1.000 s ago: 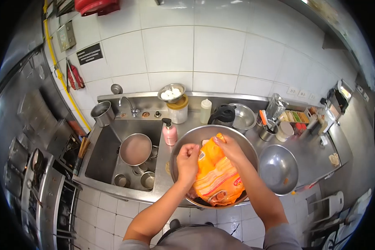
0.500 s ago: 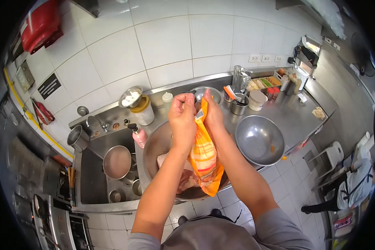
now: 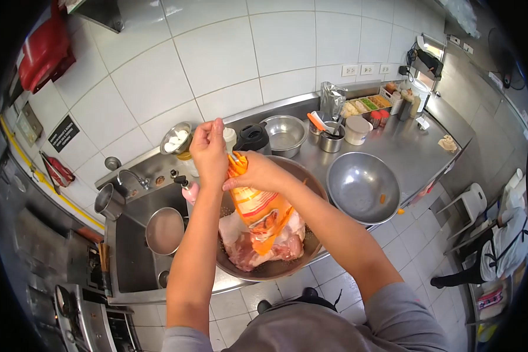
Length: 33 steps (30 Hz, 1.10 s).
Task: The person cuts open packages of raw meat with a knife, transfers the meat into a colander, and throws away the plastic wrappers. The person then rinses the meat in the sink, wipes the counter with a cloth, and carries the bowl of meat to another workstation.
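An orange printed plastic bag (image 3: 257, 205) hangs tilted over a large metal bowl (image 3: 314, 186). Pieces of raw meat (image 3: 240, 243) lie in that bowl, below and around the bag's lower end. My right hand (image 3: 258, 173) is wrapped round the gathered upper part of the bag. Close beside the bag's top, my left hand (image 3: 210, 149) is closed with its fingers curled; what it grips, if anything, is hidden.
To the right is another metal bowl (image 3: 364, 188) with orange bits. A sink (image 3: 138, 258) holding a pot (image 3: 164, 230) lies left. Behind stand a black-lidded container (image 3: 253, 138), a steel bowl (image 3: 286, 134) and a topping tray (image 3: 366, 105). Another person (image 3: 504, 246) is at far right.
Both hands and the bag have moved left and are now over the bowl's meat. My right hand has come across the bag's top. More of the meat is visible.
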Motion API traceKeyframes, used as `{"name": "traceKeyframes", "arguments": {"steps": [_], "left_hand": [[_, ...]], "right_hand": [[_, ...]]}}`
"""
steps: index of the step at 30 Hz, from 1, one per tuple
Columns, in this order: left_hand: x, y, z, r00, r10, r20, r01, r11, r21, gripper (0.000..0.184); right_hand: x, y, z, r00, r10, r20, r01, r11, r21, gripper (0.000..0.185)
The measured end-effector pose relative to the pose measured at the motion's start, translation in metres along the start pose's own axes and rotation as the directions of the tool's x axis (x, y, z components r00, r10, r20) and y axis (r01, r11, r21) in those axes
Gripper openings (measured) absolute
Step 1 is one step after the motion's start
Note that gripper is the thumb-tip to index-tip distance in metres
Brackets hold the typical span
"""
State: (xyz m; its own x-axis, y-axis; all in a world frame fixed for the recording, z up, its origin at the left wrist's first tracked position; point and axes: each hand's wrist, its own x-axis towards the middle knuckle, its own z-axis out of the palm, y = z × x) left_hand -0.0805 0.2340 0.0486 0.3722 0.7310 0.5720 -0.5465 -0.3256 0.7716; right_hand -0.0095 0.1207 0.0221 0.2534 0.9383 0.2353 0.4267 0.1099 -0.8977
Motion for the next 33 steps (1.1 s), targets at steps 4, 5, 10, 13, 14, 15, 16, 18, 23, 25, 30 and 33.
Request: {"name": "traceKeyframes", "arguments": {"steps": [4,5,10,13,14,15,16,18,23,25,30,33], "left_hand": [[-0.017,0.003,-0.03,0.987,-0.044,0.155,0.047,0.999,-0.021,0.027],[-0.026,0.004,-0.037,0.981,0.017,0.194,-0.012,1.0,-0.028,0.044],[-0.101,-0.009,-0.055,0.933,-0.205,0.295,0.211,0.978,0.012,0.089],[-0.094,-0.023,-0.069,0.805,-0.37,0.464,0.456,0.886,-0.086,0.094],[-0.086,-0.028,-0.077,0.732,-0.429,0.529,0.539,0.84,-0.065,0.091],[-0.08,-0.037,-0.085,0.708,-0.44,0.552,0.528,0.849,0.0,0.07],[-0.075,-0.038,-0.091,0.711,-0.44,0.549,0.528,0.849,-0.003,0.07],[-0.066,-0.04,-0.095,0.754,-0.417,0.507,0.456,0.888,0.052,0.046],[-0.046,-0.035,-0.096,0.869,-0.41,0.277,0.437,0.898,-0.045,0.027],[-0.034,-0.027,-0.103,0.942,-0.308,0.131,0.323,0.94,-0.113,0.028],[-0.022,-0.016,-0.15,0.94,-0.334,0.067,0.339,0.896,-0.286,0.037],[-0.031,-0.027,-0.178,0.881,-0.472,0.038,0.433,0.772,-0.465,0.041]], "right_hand": [[-0.002,0.011,0.026,0.967,-0.088,-0.24,0.103,0.993,0.052,0.04],[-0.002,0.012,0.026,0.966,-0.018,-0.256,0.048,0.992,0.113,0.033],[0.023,0.023,0.04,0.872,0.115,-0.476,0.106,0.904,0.414,0.035],[0.036,0.011,0.046,0.92,0.042,-0.389,0.136,0.897,0.42,0.039],[0.042,0.008,0.048,0.924,0.041,-0.38,0.131,0.9,0.416,0.039],[0.046,-0.001,0.05,0.952,-0.021,-0.305,0.139,0.918,0.372,0.04],[0.049,-0.011,0.052,0.971,-0.08,-0.227,0.154,0.931,0.33,0.041],[0.056,-0.033,0.053,0.972,-0.091,-0.217,0.161,0.929,0.334,0.046],[0.072,-0.072,0.05,0.97,-0.178,-0.167,0.186,0.982,0.033,0.063],[0.065,-0.089,0.037,0.98,-0.197,-0.038,0.196,0.98,-0.017,0.078],[0.017,-0.046,0.012,0.988,-0.15,-0.045,0.136,0.963,-0.233,0.095],[-0.024,0.003,0.011,0.992,-0.042,0.121,0.098,0.859,-0.503,0.086]]}}
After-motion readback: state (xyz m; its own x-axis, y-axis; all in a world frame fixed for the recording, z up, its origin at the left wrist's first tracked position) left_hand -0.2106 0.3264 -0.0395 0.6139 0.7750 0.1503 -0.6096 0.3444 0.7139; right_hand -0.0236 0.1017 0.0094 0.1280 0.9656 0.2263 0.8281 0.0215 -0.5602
